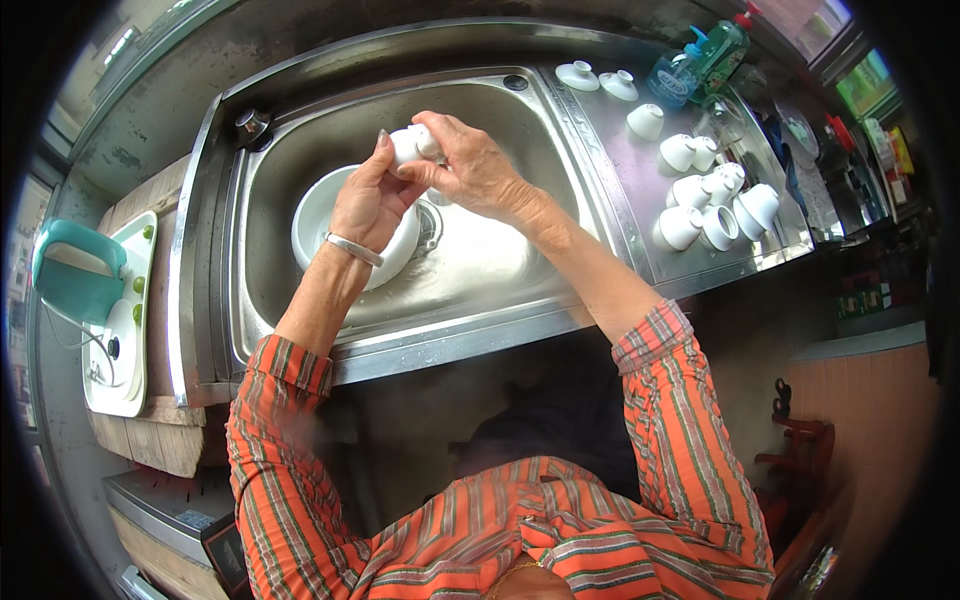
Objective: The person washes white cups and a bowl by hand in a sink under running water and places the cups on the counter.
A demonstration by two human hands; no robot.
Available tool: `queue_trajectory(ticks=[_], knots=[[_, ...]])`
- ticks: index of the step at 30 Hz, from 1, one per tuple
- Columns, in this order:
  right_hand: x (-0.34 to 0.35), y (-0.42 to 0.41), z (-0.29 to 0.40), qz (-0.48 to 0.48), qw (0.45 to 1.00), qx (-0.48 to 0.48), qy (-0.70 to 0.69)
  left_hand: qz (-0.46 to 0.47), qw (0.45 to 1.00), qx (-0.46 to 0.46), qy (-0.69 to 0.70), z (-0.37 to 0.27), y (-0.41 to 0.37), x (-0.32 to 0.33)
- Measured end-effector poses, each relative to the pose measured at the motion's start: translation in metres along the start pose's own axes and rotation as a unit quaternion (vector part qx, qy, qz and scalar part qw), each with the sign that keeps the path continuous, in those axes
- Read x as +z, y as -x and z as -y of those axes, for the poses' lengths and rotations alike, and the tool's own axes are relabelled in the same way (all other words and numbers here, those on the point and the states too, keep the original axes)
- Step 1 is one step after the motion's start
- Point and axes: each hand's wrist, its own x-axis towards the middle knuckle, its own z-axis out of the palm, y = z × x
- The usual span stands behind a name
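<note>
Both of my hands are raised over a stainless steel sink, holding one small white porcelain vessel between them. My left hand, with a silver bangle at its wrist, supports the vessel from the left and below. From the right, the fingers of my right hand close around its other side and hide part of it. The vessel's exact kind cannot be made out. Below my left hand a round white bowl stands in the sink, partly covered by that hand and forearm. Beside the bowl is the sink drain.
On the steel drainboard to the right stand several white cups and two white lids. Pump bottles are behind them. At the left, a white tray on wooden boards holds a teal electric kettle and green fruits.
</note>
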Motion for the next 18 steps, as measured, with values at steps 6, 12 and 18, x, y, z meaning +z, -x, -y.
queue_trajectory(ticks=[6,12,18], knots=[[-0.024,-0.005,0.002,0.082,0.984,0.142,-0.075,0.062,0.994,-0.049,-0.071,-0.004,-0.001,0.000],[-0.071,-0.019,-0.032,-0.150,0.975,0.161,0.031,0.006,0.987,-0.037,-0.159,-0.005,-0.002,-0.005],[-0.172,-0.009,-0.082,-0.044,0.893,0.371,0.251,-0.023,0.971,-0.079,-0.223,-0.003,-0.010,-0.005]])
